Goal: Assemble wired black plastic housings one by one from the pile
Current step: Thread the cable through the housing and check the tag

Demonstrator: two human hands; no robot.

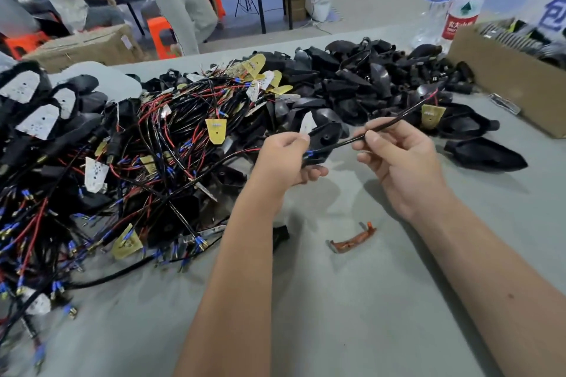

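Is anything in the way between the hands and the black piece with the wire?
Nothing visible is. The left hand already grips the housing, and the right hand pinches its wire above the table.

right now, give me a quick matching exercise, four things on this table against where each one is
Things:
1. small orange plastic clip
2. brown cardboard box
3. black sleeved cable
4. tangled pile of red and black wires

Places:
A. far right edge of the table
B. pinched in the right hand
C. left side of the table
D. bare table between the forearms

Pairs: 1-D, 2-A, 3-B, 4-C
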